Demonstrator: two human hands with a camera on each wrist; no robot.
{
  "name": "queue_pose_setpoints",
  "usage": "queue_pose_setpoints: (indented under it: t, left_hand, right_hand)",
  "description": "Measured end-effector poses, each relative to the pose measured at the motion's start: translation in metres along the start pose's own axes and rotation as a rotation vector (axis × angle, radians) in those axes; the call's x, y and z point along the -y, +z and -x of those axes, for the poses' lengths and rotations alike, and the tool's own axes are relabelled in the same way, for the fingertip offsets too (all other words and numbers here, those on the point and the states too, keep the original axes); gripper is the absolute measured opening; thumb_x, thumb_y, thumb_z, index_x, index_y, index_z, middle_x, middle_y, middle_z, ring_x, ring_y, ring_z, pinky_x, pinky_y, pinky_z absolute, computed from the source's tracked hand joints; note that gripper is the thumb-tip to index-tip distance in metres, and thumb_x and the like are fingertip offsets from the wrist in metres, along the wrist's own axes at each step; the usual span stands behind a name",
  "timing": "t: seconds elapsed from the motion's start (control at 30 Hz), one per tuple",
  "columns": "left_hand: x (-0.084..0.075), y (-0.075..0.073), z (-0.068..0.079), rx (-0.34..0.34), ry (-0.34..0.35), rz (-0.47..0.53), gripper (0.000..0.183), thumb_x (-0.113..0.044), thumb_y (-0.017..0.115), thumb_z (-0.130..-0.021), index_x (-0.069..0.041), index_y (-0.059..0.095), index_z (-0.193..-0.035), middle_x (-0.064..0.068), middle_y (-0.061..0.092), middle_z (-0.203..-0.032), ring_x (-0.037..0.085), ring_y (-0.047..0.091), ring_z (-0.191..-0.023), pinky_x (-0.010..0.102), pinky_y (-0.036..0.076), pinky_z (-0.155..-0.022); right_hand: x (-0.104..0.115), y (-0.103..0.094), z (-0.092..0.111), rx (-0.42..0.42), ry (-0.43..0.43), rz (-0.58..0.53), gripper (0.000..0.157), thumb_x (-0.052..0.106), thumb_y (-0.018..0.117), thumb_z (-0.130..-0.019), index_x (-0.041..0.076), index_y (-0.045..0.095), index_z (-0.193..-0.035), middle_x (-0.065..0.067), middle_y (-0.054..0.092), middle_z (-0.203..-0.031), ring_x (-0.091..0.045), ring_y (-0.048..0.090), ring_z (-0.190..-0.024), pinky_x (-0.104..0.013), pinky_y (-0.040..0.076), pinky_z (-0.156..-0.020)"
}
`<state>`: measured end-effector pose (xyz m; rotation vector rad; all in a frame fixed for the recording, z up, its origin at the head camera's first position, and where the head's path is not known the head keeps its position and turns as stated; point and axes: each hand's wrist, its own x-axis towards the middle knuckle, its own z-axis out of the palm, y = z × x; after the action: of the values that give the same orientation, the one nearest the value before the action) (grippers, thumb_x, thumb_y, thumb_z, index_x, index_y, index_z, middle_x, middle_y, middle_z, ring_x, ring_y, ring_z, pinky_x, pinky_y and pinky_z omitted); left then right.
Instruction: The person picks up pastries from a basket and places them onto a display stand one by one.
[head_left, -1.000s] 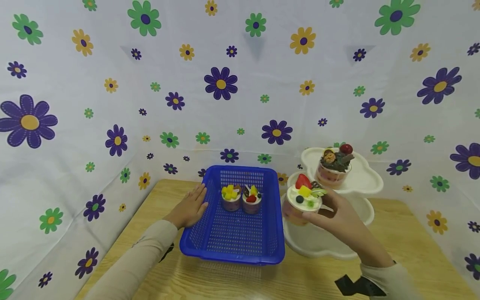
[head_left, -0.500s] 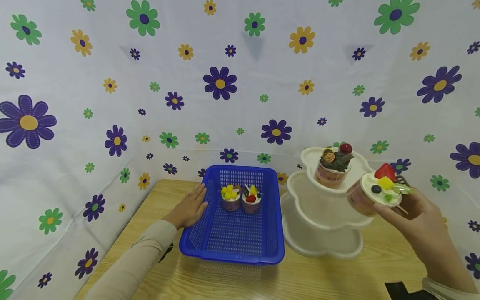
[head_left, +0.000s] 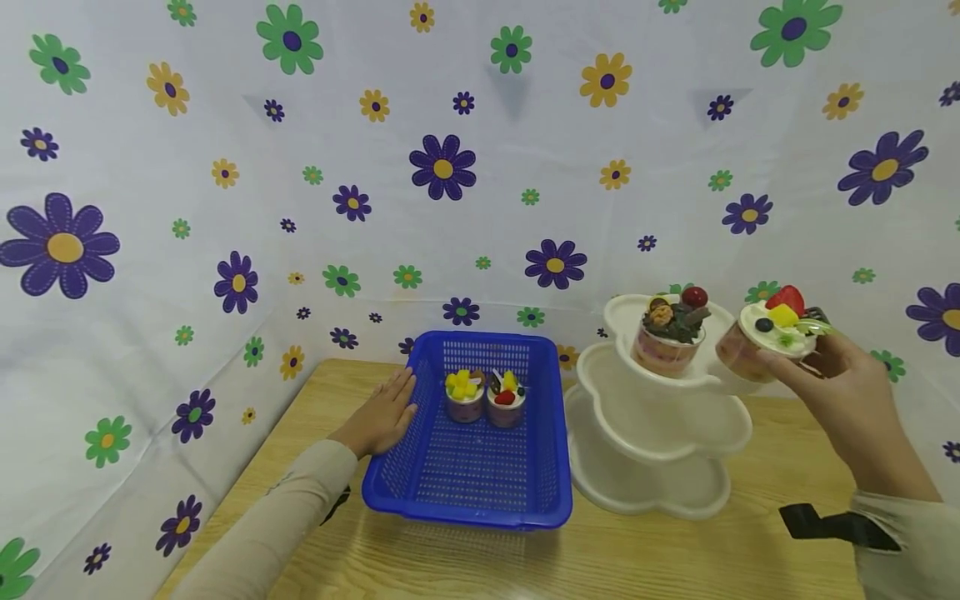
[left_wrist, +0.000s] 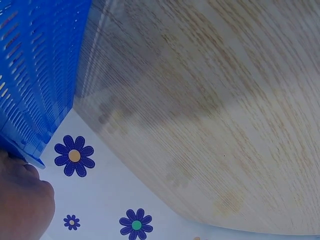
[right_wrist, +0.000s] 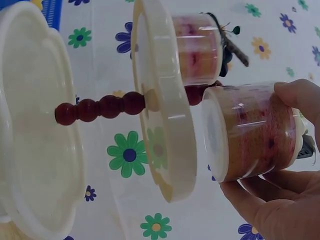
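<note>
My right hand (head_left: 851,383) grips a clear dessert cup (head_left: 750,348) topped with cream, a strawberry, yellow fruit cubes and a blueberry. It hangs at the right edge of the top tier (head_left: 624,317) of a white three-tier stand. In the right wrist view, a narrow gap shows between the cup's base and that tier, with thumb and fingers on opposite sides of the cup. A chocolate-topped dessert cup (head_left: 667,346) with a cherry stands on the same tier. My left hand (head_left: 381,417) rests, fingers straight, on the left rim of a blue basket (head_left: 558,433).
Inside the basket, toward its back, two fruit-topped dessert cups, one with yellow cubes (head_left: 465,404) and one with a strawberry (head_left: 505,408), stand side by side. The stand's middle tier (head_left: 637,417) and bottom tier (head_left: 645,487) are bare. Behind the wooden table (head_left: 600,567) hangs a flowered cloth (head_left: 495,225).
My right hand has carried the strawberry-topped cup from beside the basket out to the right, then up and slightly back to the top tier's edge. The left hand stays on the rim.
</note>
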<state>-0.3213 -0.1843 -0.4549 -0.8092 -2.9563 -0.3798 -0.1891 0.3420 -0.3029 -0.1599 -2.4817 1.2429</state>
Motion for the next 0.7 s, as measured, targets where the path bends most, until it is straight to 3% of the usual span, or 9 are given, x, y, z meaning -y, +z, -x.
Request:
queue_pose_setpoints:
  t: [0.17,0.23,0.33,0.5,0.7]
  left_hand:
    - [0.003,0.003,-0.001,0.009,-0.011,-0.004,0.056,-0.026,0.027,-0.105,0.006,0.018,-0.15,0.021,0.012,-0.158,0.04,0.011,-0.145,0.057,0.014,-0.115]
    - [0.002,0.003,-0.002,0.011,-0.011,0.0,0.056,-0.026,0.028,-0.104,0.007,0.018,-0.149,0.022,0.012,-0.158,0.041,0.011,-0.145,0.056,0.014,-0.115]
    - [0.001,0.002,-0.002,0.01,-0.009,0.003,0.057,-0.026,0.029,-0.104,0.007,0.019,-0.149,0.023,0.013,-0.158,0.041,0.011,-0.145,0.056,0.013,-0.115]
    - [0.001,0.003,-0.003,0.022,-0.022,-0.028,0.057,-0.029,0.027,-0.104,0.005,0.017,-0.15,0.02,0.012,-0.159,0.038,0.01,-0.146,0.054,0.014,-0.116]
    - [-0.001,-0.001,-0.001,0.027,-0.036,-0.029,0.057,-0.028,0.028,-0.104,0.005,0.019,-0.15,0.02,0.012,-0.158,0.039,0.011,-0.145,0.055,0.015,-0.116]
  right_hand:
    - [0.003,0.004,-0.015,0.039,0.005,0.024,0.08,0.043,0.064,-0.09,0.012,0.027,-0.152,-0.015,0.042,-0.144,-0.007,0.048,-0.112,-0.011,0.047,-0.085]
    - [0.002,0.006,-0.02,0.053,-0.001,0.035,0.082,0.043,0.065,-0.089,0.006,0.026,-0.151,-0.02,0.043,-0.142,-0.005,0.048,-0.106,-0.003,0.044,-0.07]
    - [0.002,0.009,-0.023,0.061,0.002,0.062,0.084,0.044,0.064,-0.09,-0.001,0.027,-0.149,-0.029,0.04,-0.142,-0.006,0.048,-0.101,-0.003,0.045,-0.067]
    - [0.001,0.011,-0.023,0.061,-0.012,0.094,0.081,0.044,0.064,-0.09,-0.009,0.033,-0.143,-0.028,0.045,-0.133,0.004,0.042,-0.089,-0.004,0.042,-0.062]
    - [0.0,0.014,-0.024,0.117,0.012,0.113,0.086,0.047,0.064,-0.088,-0.008,0.031,-0.144,-0.03,0.046,-0.133,-0.004,0.045,-0.094,-0.007,0.042,-0.062]
